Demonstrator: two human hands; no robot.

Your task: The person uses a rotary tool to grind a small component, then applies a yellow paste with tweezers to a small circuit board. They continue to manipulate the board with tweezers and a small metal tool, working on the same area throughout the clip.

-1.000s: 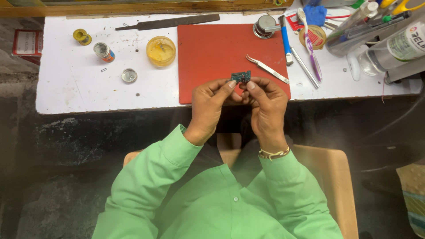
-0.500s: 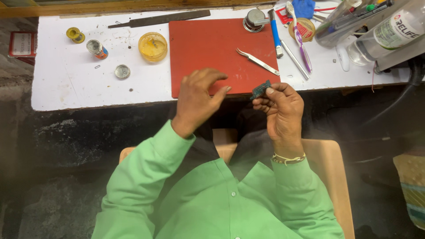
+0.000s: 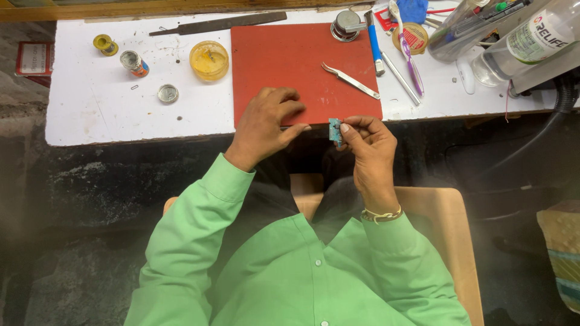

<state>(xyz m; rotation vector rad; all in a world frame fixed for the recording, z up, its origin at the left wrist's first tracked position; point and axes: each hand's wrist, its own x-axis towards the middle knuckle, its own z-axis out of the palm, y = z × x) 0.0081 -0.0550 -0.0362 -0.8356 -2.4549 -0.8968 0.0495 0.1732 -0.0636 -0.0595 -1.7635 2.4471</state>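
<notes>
Two hands at the red mat (image 3: 302,66).
Our right hand (image 3: 368,151) pinches a small blue part (image 3: 335,130), maybe a circuit board; left hand (image 3: 269,127), fingers loosely curled w/ nothing held, rests on mat edge.

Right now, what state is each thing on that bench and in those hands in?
Small blue circuit board: pinched upright in the right hand fingers, at the bench edge.
Left hand: resting on the red mat, holding nothing.
Tweezers: lying loose on the mat.
Yellow jar: open, no lid.
Toothbrush: lying flat on the white bench.
</notes>
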